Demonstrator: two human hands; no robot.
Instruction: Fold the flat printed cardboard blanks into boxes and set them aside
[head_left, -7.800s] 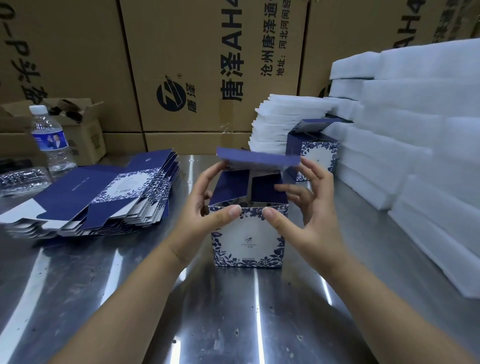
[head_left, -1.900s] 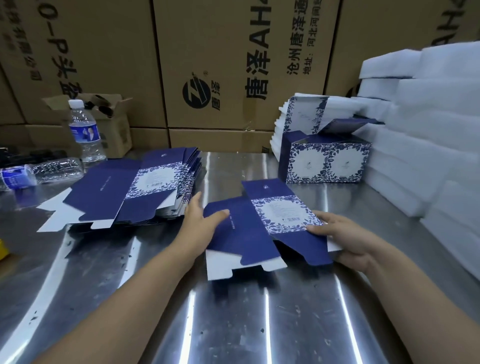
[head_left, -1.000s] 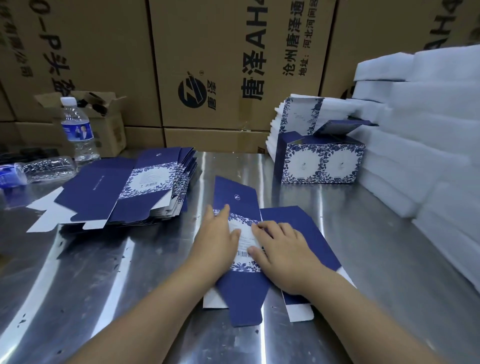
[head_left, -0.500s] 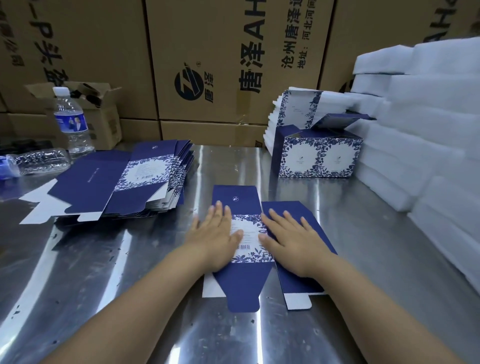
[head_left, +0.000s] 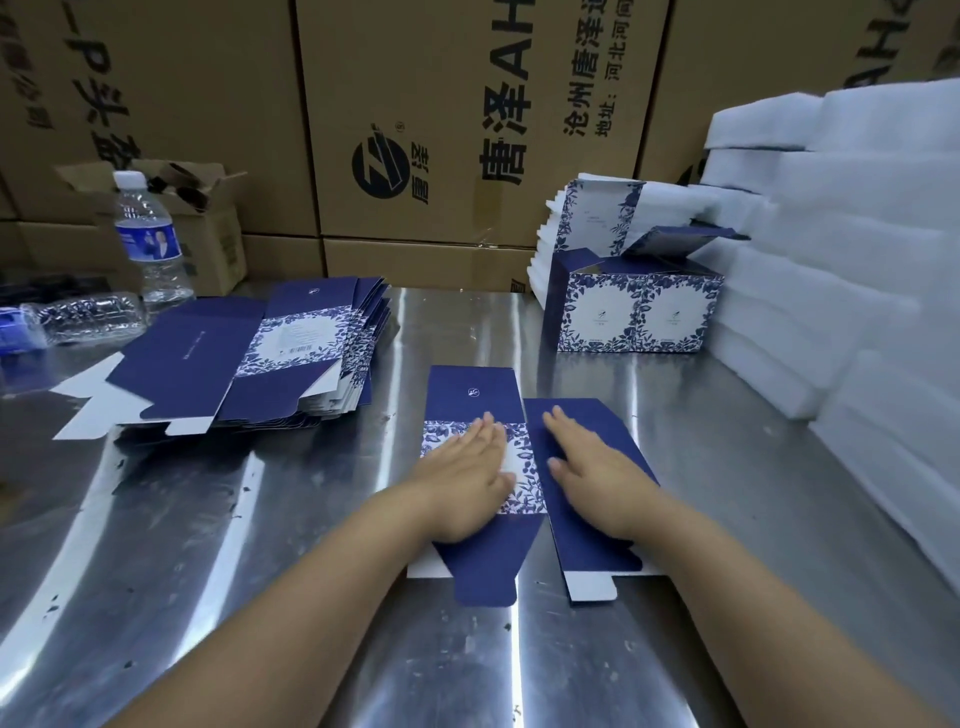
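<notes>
Tuck flaps (head_left: 485, 571) of blank (head_left: 470, 397) stick out toward body, past wrists. Blank flat on table (head_left: 249, 571), directly under both hands; long axis runs near-to-far.

Left hand (head_left: 467, 483) flat, fingers straight and together, pressing floral panel. Right hand (head_left: 592, 478) flat, fingers slightly spread, pressing plain navy panel just beside. Crease lies between hands, both equally near. Nothing pinched.

Judgement: next move needs fingertips under an edge to pop panels open.

Beyond, left of hands: stack of flat blanks (head_left: 291, 353). Beyond, right: folded boxes (head_left: 634, 312), side by side.

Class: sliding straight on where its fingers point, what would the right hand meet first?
The right hand would cross bare table, probably passing left of the folded boxes, reaching the brown cartons; depth unclear.
</notes>
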